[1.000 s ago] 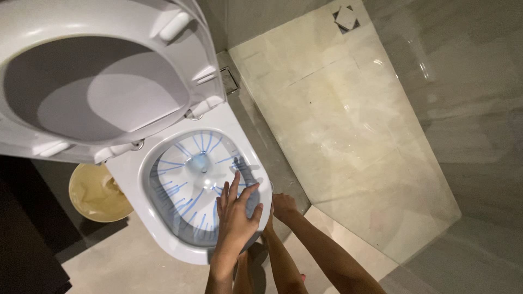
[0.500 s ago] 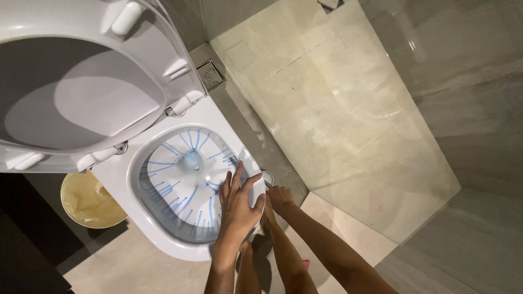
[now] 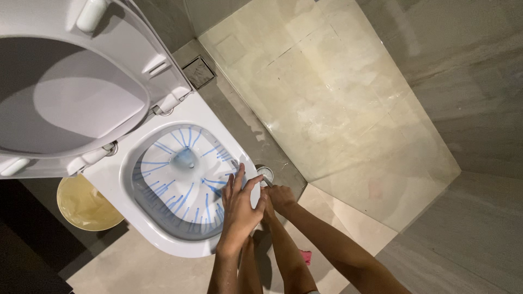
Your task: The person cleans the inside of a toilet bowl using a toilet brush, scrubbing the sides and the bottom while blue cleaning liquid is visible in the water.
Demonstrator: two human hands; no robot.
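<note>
Left hand (image 3: 239,209) has slid from over the toilet bowl (image 3: 174,179) onto its rim, fingers spread; right hand (image 3: 280,197) stays beside it, grip unclear.

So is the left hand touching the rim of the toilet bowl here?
Touching. The head view shows the left hand laid flat over the near right edge of the toilet bowl, fingers spread across the rim with no gap visible.

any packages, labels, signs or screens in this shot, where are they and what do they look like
None: no package, label, sign or screen shows.
Nearest thing: a small round metal-rimmed object with a pale face, on the floor beside the toilet bowl, just past the right hand; too small to tell what it is.
</note>
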